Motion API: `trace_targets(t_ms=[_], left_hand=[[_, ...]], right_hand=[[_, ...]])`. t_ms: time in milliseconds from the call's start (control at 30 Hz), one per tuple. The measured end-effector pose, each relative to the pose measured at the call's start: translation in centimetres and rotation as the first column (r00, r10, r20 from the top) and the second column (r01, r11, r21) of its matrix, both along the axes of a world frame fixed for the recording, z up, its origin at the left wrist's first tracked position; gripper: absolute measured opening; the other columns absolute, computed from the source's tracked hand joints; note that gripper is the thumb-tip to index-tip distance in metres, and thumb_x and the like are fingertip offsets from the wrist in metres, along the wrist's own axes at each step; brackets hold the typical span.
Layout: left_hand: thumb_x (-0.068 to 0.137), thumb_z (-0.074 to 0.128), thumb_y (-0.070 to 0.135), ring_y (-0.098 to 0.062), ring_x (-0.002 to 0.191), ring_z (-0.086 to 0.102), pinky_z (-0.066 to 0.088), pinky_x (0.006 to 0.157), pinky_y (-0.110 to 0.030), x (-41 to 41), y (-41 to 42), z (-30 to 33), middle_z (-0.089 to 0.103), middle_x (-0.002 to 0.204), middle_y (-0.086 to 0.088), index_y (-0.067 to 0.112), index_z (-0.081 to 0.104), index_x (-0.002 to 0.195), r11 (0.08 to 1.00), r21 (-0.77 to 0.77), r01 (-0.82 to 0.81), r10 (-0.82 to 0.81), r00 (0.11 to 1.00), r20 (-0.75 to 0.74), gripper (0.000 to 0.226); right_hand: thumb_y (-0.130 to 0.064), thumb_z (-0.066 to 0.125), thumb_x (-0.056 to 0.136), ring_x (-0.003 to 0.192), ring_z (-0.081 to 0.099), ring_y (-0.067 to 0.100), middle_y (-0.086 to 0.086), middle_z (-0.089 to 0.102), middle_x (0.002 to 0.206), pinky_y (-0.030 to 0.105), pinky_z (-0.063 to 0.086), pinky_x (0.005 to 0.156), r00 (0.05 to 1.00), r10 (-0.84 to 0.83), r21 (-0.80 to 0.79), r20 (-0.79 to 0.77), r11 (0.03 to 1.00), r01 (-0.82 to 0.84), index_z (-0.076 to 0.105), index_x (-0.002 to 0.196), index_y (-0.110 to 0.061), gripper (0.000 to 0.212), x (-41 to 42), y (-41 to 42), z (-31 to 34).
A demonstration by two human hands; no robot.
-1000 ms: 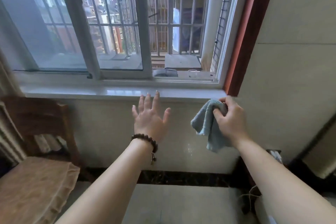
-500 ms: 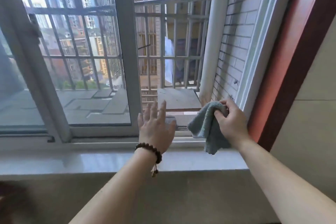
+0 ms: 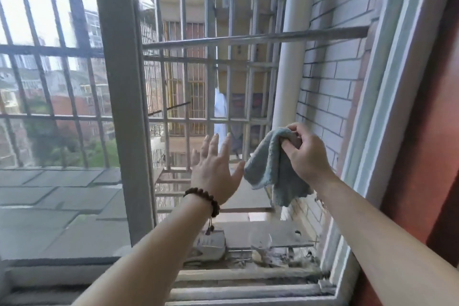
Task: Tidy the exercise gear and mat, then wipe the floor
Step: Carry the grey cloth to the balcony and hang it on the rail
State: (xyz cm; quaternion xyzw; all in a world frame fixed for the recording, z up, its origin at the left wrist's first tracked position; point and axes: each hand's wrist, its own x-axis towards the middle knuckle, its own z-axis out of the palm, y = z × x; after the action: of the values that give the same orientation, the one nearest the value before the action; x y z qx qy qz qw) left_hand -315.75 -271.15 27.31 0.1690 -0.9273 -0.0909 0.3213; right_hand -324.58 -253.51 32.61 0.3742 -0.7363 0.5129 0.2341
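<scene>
My right hand (image 3: 306,154) pinches the grey cloth (image 3: 272,169) at its top corner; it hangs below my fingers, outside the open window. My left hand (image 3: 213,169) is spread, near the cloth's edge, beside the window frame (image 3: 124,107).

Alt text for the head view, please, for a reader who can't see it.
The right hand pinches a grey-blue cloth held out through an open window; the left hand, fingers spread, is raised beside it. Metal security bars lie beyond.
</scene>
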Motion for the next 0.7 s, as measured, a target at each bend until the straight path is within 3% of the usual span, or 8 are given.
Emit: trace_targets(t_ms=[133,233,367,467,600,700], left_hand=[[0.089,0.029,0.067,-0.020,0.148,0.002,0.012,0.118,-0.054,-5.3,-1.0,2.5,0.010,0.161,-0.001,0.033,0.007,0.151,0.997,-0.025,0.072,-0.074,0.994,-0.077,0.073],[0.081,0.029,0.075,-0.017,0.147,0.011,0.023,0.116,-0.053,-7.9,-2.2,4.3,0.018,0.159,0.002,0.035,0.011,0.149,0.978,0.009,0.209,-0.205,0.967,-0.153,0.081],[0.075,0.054,0.070,-0.012,0.138,0.032,0.034,0.112,-0.041,-10.0,-2.5,6.7,0.033,0.152,0.005,0.029,0.022,0.150,0.859,0.059,0.508,-0.474,0.835,-0.278,0.091],[0.067,0.066,0.065,-0.011,0.130,0.043,0.040,0.103,-0.032,-11.4,-1.9,8.5,0.044,0.144,0.003,0.030,0.022,0.150,0.777,0.185,0.602,-0.532,0.784,-0.318,0.100],[0.080,0.076,0.023,-0.003,0.080,0.064,0.052,0.072,-0.020,-13.1,-2.5,10.4,0.067,0.091,0.005,0.029,0.050,0.127,0.708,0.269,0.653,-0.508,0.735,-0.449,0.054],[0.082,0.075,0.019,-0.005,0.066,0.063,0.053,0.061,-0.019,-13.7,-3.5,11.4,0.069,0.079,-0.004,0.024,0.062,0.104,0.652,0.318,0.688,-0.482,0.700,-0.528,0.026]], right_hand=[[-0.008,0.061,0.088,0.070,0.057,0.002,-0.006,0.062,0.078,0.006,0.042,0.060,0.999,0.006,-0.046,-0.034,0.999,-0.008,0.059,0.096,-0.014,0.010,-4.7,-2.0,2.8],[-0.008,0.062,0.089,0.069,0.057,-0.001,-0.009,0.061,0.077,0.010,0.043,0.061,0.999,0.024,-0.084,-0.037,0.996,-0.027,0.059,0.093,-0.017,0.010,-7.3,-3.0,4.2],[-0.013,0.062,0.090,0.067,0.056,-0.004,-0.009,0.062,0.077,0.009,0.044,0.060,0.999,0.032,-0.110,0.012,0.993,-0.031,0.061,0.091,-0.020,0.007,-9.1,-4.1,5.5],[-0.020,0.066,0.089,0.062,0.057,0.000,-0.007,0.063,0.071,0.014,0.047,0.059,0.999,0.037,-0.070,0.025,0.997,-0.035,0.064,0.093,-0.018,0.005,-9.6,-4.9,6.2],[-0.022,0.071,0.085,0.060,0.054,0.007,0.002,0.062,0.067,0.022,0.046,0.059,0.983,0.142,-0.074,0.116,0.988,-0.134,0.064,0.092,-0.013,0.013,-9.9,-5.5,6.9],[-0.053,0.072,0.076,0.074,0.063,0.015,0.007,0.069,0.082,0.033,0.051,0.069,0.952,0.171,-0.105,0.255,0.983,-0.149,0.063,0.100,-0.016,0.045,-10.7,-5.1,6.6]])
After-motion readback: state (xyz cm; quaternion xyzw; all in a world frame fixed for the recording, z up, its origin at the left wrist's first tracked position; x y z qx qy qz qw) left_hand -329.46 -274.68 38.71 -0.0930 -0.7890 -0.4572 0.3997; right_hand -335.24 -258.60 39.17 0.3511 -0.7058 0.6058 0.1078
